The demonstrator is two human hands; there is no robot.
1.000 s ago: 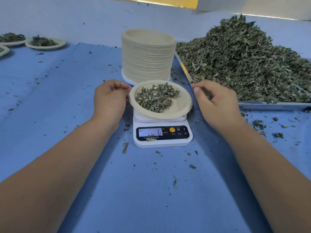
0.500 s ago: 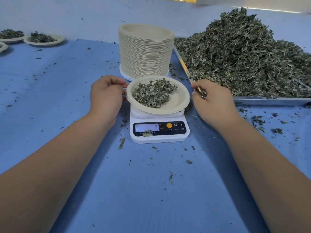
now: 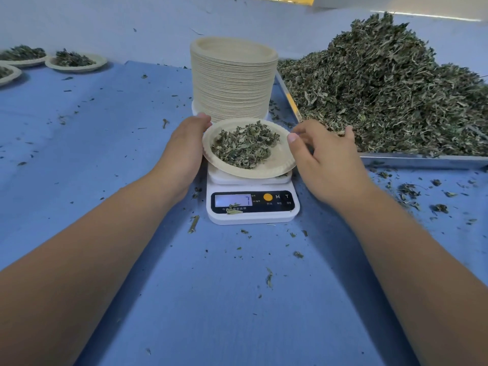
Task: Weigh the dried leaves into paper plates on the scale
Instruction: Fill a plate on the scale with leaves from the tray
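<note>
A paper plate (image 3: 277,165) holding a small heap of dried leaves (image 3: 244,147) sits on the white digital scale (image 3: 250,216), whose display is lit. My left hand (image 3: 182,151) curls round the plate's left rim, thumb on the top edge. My right hand (image 3: 327,159) is at the right rim. Its thumb tip touches the edge and its fingers are loosely spread above the tray's corner. A big pile of dried leaves (image 3: 383,96) lies on a metal tray (image 3: 422,162) to the right.
A tall stack of empty paper plates (image 3: 232,80) stands right behind the scale. Filled plates (image 3: 75,62) sit at the far left on the blue cloth (image 3: 105,154). Leaf crumbs are scattered around the scale and below the tray.
My right hand has moved left from the tray's edge to the plate's right rim. My left hand has closed further onto the left rim.
</note>
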